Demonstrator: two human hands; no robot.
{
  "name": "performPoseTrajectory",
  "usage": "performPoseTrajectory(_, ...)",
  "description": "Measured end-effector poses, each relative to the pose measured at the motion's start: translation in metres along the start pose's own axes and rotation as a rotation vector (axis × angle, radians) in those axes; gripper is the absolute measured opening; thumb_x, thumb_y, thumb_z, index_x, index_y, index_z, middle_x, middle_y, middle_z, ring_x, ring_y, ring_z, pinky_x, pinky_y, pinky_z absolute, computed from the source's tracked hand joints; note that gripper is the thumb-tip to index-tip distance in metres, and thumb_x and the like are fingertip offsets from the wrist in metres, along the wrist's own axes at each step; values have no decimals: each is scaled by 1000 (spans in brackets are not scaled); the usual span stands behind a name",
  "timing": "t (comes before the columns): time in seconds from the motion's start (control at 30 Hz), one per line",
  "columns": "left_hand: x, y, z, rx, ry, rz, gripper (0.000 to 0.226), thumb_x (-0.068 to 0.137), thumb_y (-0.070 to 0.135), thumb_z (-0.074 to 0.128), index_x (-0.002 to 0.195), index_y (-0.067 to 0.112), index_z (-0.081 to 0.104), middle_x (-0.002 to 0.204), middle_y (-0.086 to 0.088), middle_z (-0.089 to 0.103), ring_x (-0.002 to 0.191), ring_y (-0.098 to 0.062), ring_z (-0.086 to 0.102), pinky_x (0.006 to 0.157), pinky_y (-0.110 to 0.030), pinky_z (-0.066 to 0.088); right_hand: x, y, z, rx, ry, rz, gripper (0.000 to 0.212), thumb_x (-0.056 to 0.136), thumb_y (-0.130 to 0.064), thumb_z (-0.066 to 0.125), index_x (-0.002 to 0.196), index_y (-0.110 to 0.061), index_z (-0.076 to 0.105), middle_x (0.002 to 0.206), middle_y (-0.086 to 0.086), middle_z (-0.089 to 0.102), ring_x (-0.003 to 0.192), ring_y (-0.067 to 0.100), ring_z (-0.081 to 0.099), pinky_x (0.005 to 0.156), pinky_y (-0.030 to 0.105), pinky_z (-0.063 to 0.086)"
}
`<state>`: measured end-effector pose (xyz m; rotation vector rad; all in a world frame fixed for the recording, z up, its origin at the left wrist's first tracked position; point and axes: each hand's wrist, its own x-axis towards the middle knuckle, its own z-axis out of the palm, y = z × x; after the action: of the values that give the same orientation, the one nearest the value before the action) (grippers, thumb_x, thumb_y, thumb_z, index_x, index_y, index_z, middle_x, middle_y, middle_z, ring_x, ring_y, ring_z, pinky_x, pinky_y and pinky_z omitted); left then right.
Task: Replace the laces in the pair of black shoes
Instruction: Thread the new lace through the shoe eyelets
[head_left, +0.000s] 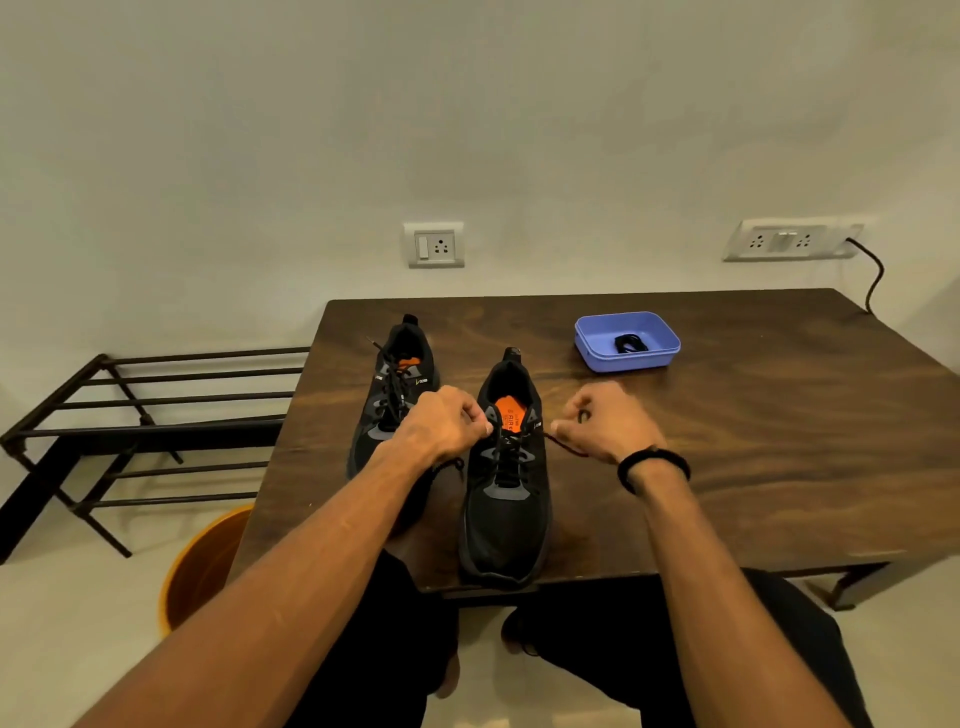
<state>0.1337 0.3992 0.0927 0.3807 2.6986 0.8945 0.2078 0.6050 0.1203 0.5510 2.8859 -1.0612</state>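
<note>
Two bare forearms reach forward from the bottom of the view, over a lap in dark clothing, to a dark wooden table (727, 441). Between the hands stands the nearer black shoe (504, 499), its toe at the table's near edge and its open mouth showing an orange insole. Black lacing crosses its upper.

At the shoe's left side, the left hand (447, 423) has its fingers curled and its fingertips pinched at the top eyelets. A strand of black lace hangs beneath that wrist. On the shoe's right side, a little apart from it, the right hand (608, 421) also has its fingers curled, pinching a lace end (563, 447) that runs from the shoe's top eyelets across the wood to the hand. A black band circles the right wrist.

Just to the left stands the second black shoe (395, 395), farther back, partly hidden by the left hand, with loose black laces on its upper.

Farther back on the table, to the right and well apart from the hands, sits a blue tray (592, 343) holding a small black coil (629, 343), which may be a lace.

Left of the table stands a black metal rack (130, 415), with an orange bucket (192, 566) on the floor nearby. Two wall sockets sit on the pale wall behind.
</note>
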Motion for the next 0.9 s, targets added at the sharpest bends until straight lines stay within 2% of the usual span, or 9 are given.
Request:
performPoseTrajectory(0.07,-2,0,1,5,5,17,10,93,32,74,86,27,71,86,6,69,86,-10,67,82,-28,55,0,-4,16,-51,-90,-7,13,91,-21,76,95,-9,77,93,6,73,93,22,69,73,30,48)
performPoseTrajectory(0.13,-2,0,1,8,2,36,10,93,33,75,87,26,72,84,7,69,86,-11,67,84,-30,57,2,-7,26,-84,-103,-25,12,92,-19,74,82,-13,75,84,2,72,86,19,68,74,33,52)
performPoseTrajectory(0.23,-2,-1,-1,32,25,36,11,91,35,76,85,27,74,89,3,74,89,-13,69,88,-37,59,9,-7,34,-116,-68,-25,26,94,-18,69,69,-13,70,75,4,72,76,21,70,73,37,60)
performPoseTrajectory(0.4,0,-4,-6,70,82,-77,19,91,37,75,74,29,73,87,7,72,90,-17,69,85,-39,59,17,3,15,-215,146,48,20,93,-20,59,77,-11,68,85,8,72,80,31,68,78,45,60)
performPoseTrajectory(0.47,0,-6,-8,66,63,-100,17,90,35,75,75,27,75,88,6,74,89,-18,70,86,-40,60,14,5,1,-262,219,91,16,89,-17,54,79,-9,64,88,12,70,79,36,65,72,41,56)
performPoseTrajectory(0.57,-1,-8,-10,75,62,-139,15,89,33,75,77,25,76,91,3,74,91,-20,70,89,-42,59,7,15,-19,-284,241,197,11,85,-12,53,84,-6,62,86,15,66,77,37,62,65,35,45)
performPoseTrajectory(0.77,-6,-7,-7,113,83,-209,10,87,36,74,81,28,74,96,0,73,94,-24,69,91,-44,58,1,24,-42,-217,296,301,8,82,-10,57,85,-5,63,84,15,66,78,36,62,64,35,45)
performPoseTrajectory(0.83,-5,-8,-6,117,108,-169,11,89,37,73,81,30,72,96,2,73,94,-22,70,89,-42,59,1,24,-39,-205,311,275,10,86,-14,60,87,-6,66,88,13,70,80,35,64,68,38,51)
performPoseTrajectory(0.9,-6,-9,-6,111,127,-104,14,92,43,72,85,31,70,93,5,73,91,-17,69,86,-40,59,1,22,-37,-110,284,189,28,94,-33,66,105,-8,63,103,6,68,93,30,62,81,40,52)
